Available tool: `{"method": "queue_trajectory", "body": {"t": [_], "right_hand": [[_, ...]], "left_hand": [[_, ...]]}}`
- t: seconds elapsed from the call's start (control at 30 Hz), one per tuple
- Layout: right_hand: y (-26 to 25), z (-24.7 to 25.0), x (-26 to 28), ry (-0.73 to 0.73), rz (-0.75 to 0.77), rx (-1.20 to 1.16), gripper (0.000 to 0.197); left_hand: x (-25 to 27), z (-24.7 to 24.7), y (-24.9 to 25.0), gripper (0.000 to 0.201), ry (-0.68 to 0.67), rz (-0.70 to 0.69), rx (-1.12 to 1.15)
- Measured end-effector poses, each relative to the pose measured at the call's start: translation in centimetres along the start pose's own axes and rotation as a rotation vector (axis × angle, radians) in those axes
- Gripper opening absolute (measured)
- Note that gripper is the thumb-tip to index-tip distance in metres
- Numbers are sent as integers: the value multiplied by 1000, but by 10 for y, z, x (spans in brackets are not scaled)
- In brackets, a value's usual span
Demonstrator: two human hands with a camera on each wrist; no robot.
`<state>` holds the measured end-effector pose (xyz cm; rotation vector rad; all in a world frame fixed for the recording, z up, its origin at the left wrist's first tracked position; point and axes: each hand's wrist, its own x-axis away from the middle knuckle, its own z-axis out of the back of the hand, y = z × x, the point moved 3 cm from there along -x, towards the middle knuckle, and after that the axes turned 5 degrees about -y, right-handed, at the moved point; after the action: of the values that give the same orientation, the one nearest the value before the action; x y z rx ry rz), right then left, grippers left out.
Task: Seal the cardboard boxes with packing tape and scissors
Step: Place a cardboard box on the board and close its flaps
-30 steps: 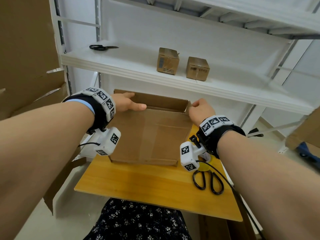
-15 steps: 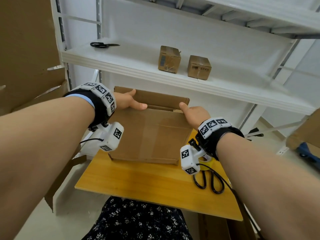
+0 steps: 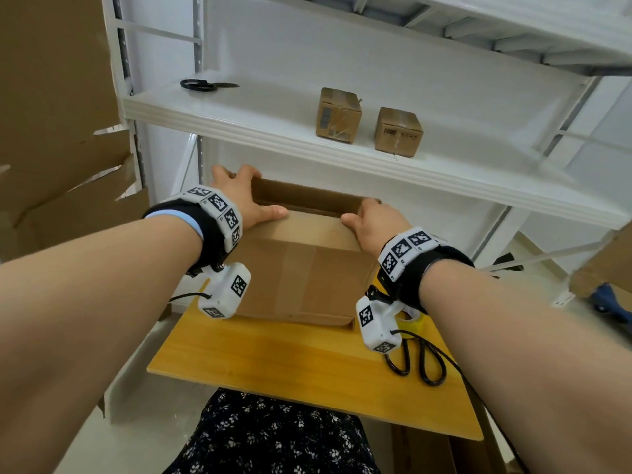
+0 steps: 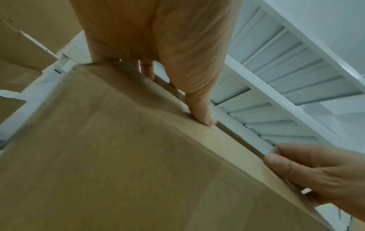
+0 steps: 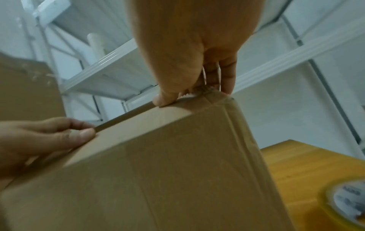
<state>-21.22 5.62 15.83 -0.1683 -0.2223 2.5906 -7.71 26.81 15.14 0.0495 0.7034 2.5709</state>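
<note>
At twelve o'clock on the yellow wooden table [image 3: 273, 357], both hands, left hand [image 3: 244, 196] and right hand [image 3: 372, 222], pinch the open brown cardboard box [image 3: 301, 268]'s top edges; fold flaps flush before taping.

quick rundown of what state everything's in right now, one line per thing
large cardboard box: on the wooden table, top not taped, flaps partly open
left hand: grips the box's top left corner
right hand: grips the box's top right corner
tape roll: lies flat on the table, unused
scissors by the tape: lie on the table
scissors on the shelf: closed
two small boxes: closed, on the shelf
</note>
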Motion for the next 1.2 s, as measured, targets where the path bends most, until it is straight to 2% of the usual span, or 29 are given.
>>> {"method": "queue_trajectory", "body": {"t": [0.07, 0.17, 0.23, 0.3, 0.37, 0.5, 0.7, 0.77, 0.83, 0.93, 1.0, 1.1, 1.2], "right_hand": [[-3, -5, 2, 83, -17, 39, 44], [-13, -4, -1, 176, 51, 196, 60], [-24, -4, -9, 53, 145, 165, 75], [-39, -12, -11, -193, 247, 119, 93], [-50, -27, -7, -330, 266, 193, 108], [-61, -37, -8, -241, 252, 299, 113], [-82, -49, -21, -298, 260, 338, 127], [-83, -50, -24, -302, 269, 335, 123], [-79, -47, -25, -294, 272, 325, 117], [-69, -43, -26, -276, 270, 289, 112], [-61, -37, -26, -243, 239, 226, 112], [-46, -26, -24, -166, 191, 65, 109], [-32, -23, -21, -83, 161, -215, 111]], "left_hand": [[0, -2, -3, 75, 15, 43, -76], [-1, -11, -10, 58, 4, 77, -58], [-3, -15, -14, 52, -43, 74, 3], [-4, -16, -14, 48, -75, 44, 49], [-5, -16, -14, 43, -77, 11, 70], [-6, -14, -23, 25, -64, -47, 105], [-7, -10, -29, 10, -74, -78, 207], [-9, -12, -36, 13, -107, -73, 259], [-13, -14, -41, 24, -121, -33, 361], [-19, -20, -55, 56, -69, 216, 561], [-22, -30, -64, 70, -57, 353, 612], [-18, -35, -72, 84, 3, 483, 666], [-17, -32, -75, 99, 46, 597, 787]]}}
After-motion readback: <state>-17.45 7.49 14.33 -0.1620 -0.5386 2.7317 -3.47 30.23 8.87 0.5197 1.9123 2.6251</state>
